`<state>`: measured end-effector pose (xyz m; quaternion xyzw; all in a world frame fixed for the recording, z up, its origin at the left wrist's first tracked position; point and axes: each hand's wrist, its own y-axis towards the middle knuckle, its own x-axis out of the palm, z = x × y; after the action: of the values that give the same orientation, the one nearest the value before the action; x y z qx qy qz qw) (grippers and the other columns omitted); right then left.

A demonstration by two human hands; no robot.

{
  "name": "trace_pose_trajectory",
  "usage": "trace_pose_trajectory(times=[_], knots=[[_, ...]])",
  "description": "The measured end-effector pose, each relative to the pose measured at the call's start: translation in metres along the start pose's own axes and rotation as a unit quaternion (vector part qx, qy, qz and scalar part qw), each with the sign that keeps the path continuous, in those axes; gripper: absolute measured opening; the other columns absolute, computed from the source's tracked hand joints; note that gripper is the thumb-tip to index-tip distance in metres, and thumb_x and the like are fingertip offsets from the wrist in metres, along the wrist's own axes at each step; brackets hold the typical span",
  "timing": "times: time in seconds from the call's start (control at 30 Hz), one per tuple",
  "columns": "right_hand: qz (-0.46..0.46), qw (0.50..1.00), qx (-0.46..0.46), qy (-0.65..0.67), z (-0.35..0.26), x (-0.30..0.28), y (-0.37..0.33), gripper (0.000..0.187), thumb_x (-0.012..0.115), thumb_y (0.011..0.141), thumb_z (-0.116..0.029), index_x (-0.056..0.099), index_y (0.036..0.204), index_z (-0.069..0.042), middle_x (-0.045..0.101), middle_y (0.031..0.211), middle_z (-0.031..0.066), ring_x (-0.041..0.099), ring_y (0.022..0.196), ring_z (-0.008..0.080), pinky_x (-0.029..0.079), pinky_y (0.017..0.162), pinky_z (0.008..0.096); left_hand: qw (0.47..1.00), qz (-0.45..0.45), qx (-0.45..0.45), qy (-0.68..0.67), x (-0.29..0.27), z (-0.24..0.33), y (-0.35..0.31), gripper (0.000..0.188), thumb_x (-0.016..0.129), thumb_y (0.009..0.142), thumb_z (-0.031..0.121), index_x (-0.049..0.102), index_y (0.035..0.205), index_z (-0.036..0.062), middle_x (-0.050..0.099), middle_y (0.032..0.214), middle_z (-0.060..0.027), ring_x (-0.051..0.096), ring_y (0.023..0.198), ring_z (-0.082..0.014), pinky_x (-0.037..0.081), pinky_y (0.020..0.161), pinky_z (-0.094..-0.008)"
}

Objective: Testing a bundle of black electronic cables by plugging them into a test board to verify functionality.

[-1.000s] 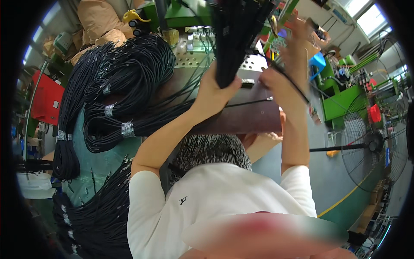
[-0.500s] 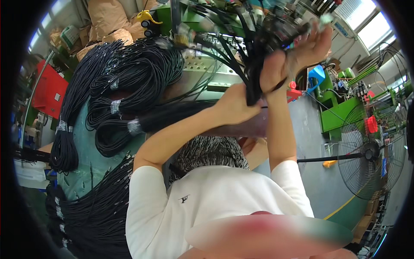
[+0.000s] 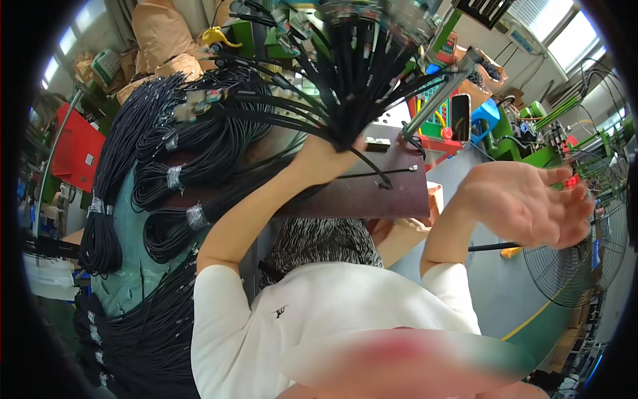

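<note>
I find the black cable bundle (image 3: 347,110) above the desk (image 3: 399,201), fanned out, its lower part in the left hand (image 3: 325,161), fingers clamped; I judge a firm grip there prevents slipping. Right hand (image 3: 528,205): fingers apart, beyond the desk.

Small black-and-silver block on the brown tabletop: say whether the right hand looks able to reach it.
Probably yes: the bare right hand looks open and empty, and the block lies uncovered, though the long silver metal bar beside it may need skirting.
</note>
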<state>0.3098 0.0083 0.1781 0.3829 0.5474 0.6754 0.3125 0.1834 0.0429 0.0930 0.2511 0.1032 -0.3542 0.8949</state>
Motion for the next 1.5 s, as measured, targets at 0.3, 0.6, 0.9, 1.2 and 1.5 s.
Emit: trace_pose_trajectory(times=[0.3,0.6,0.9,1.2,1.5], knots=[[-0.145,0.988,-0.034,-0.036,-0.032,-0.087,0.030,0.047,0.058,0.092,-0.036,0.048,0.126,-0.004,0.051,0.128,0.0158,0.048,0.119,0.0287,0.037,0.103,0.0413,0.981,-0.115,-0.142,0.070,0.017,0.001,-0.007,0.033,0.067,0.089,0.025,0.065,0.114,0.0023,0.068,0.111,-0.0158,0.063,0.110,-0.0248,0.046,0.096,-0.0376],[-0.651,0.698,-0.090,-0.284,-0.052,-0.134,-0.041,0.051,0.063,0.078,-0.016,0.055,0.128,-0.012,0.062,0.106,0.0099,0.058,0.109,0.0238,0.042,0.104,0.0451,0.951,-0.144,0.146,0.232,0.068,-0.012,-0.019,0.042,0.072,0.070,0.019,0.056,0.107,0.0063,0.068,0.092,-0.0122,0.068,0.084,-0.0300,0.054,0.065,-0.0415],[-0.682,0.696,0.185,-0.127,0.001,-0.181,-0.119,0.061,0.076,0.061,-0.004,0.056,0.119,-0.009,0.060,0.095,0.0074,0.061,0.093,0.0269,0.047,0.085,0.0378,0.891,-0.103,0.151,0.415,0.042,-0.019,-0.069,0.092,0.077,0.071,0.042,0.035,0.147,0.0126,0.040,0.146,-0.0090,0.041,0.129,-0.0297,0.035,0.104,-0.0461],[-0.650,0.749,0.092,-0.091,0.033,-0.167,-0.126,0.069,0.076,0.055,-0.003,0.059,0.122,-0.008,0.063,0.107,0.0064,0.061,0.100,0.0259,0.048,0.090,0.0378,0.788,-0.095,-0.093,0.601,-0.142,-0.050,-0.233,0.079,0.081,0.056,0.007,0.054,0.131,0.0067,0.059,0.115,-0.0109,0.057,0.105,-0.0304,0.048,0.089,-0.0383],[-0.635,0.743,0.155,-0.142,0.017,-0.167,-0.140,0.082,0.083,0.051,-0.013,0.058,0.130,-0.013,0.061,0.116,0.0040,0.059,0.106,0.0260,0.045,0.092,0.0387,0.850,-0.192,-0.153,0.467,-0.237,-0.082,-0.132,0.045,0.073,0.081,0.016,0.055,0.121,0.0072,0.064,0.101,-0.0147,0.063,0.095,-0.0349,0.049,0.080,-0.0401]])
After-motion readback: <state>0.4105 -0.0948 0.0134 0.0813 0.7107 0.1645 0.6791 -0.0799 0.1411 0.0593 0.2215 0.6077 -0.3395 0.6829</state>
